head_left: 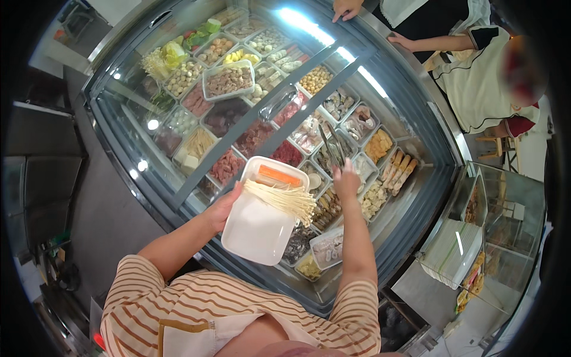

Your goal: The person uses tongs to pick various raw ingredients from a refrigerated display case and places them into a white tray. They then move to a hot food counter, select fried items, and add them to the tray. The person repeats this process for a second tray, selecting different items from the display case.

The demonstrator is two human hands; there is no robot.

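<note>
Standing over a glass-topped display chiller [410,113], the person in the striped shirt held a white rectangular tray [257,229] in the left hand [225,205], just below the centre of the frame. The left fingers were curled under the tray's left edge with the thumb on its rim, gripping it level above the chiller. On the tray's far end lay an orange crab stick [279,176] and, just beside it and closer to the person, a bundle of pale enoki mushrooms [284,199] lying crosswise, its caps overhanging the tray's right edge.

The right hand [346,180], right of centre, reached into the open chiller and held a pair of metal tongs [332,146], which pointed away toward the upper part of the frame. The right fingers were closed around the tongs' handle end; whether the tong tips held anything could not be told.

Compartments of food [238,77] filled the chiller from upper left to lower right: greens, mushrooms, meat slices, round balls and skewered pieces. At the upper right, another person's hands [345,8] rested on the chiller's far rim. At the lower right stood a stack of white trays [451,253].
</note>
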